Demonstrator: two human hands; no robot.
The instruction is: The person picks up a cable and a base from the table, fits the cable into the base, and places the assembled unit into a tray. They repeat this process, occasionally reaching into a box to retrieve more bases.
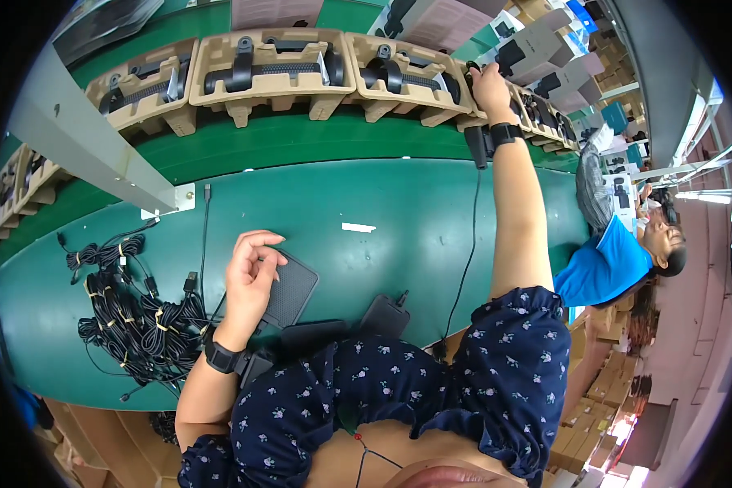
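Note:
My right arm stretches to the far right, and my right hand reaches over a moulded brown pulp tray on the green belt. Its fingers pinch at black parts there; what they grip is too small to make out. My left hand hovers loosely curled, fingers apart, beside a black textured panel on the green table, with nothing visible in it. Left of it lies a heap of tied black cables. Nearby pulp trays hold black cylinders with perforated sides.
A grey metal post is bolted to the table at left. A black cord runs along the table, and a black box lies near my body. Printed boxes stand beyond the belt. A person in blue is at right.

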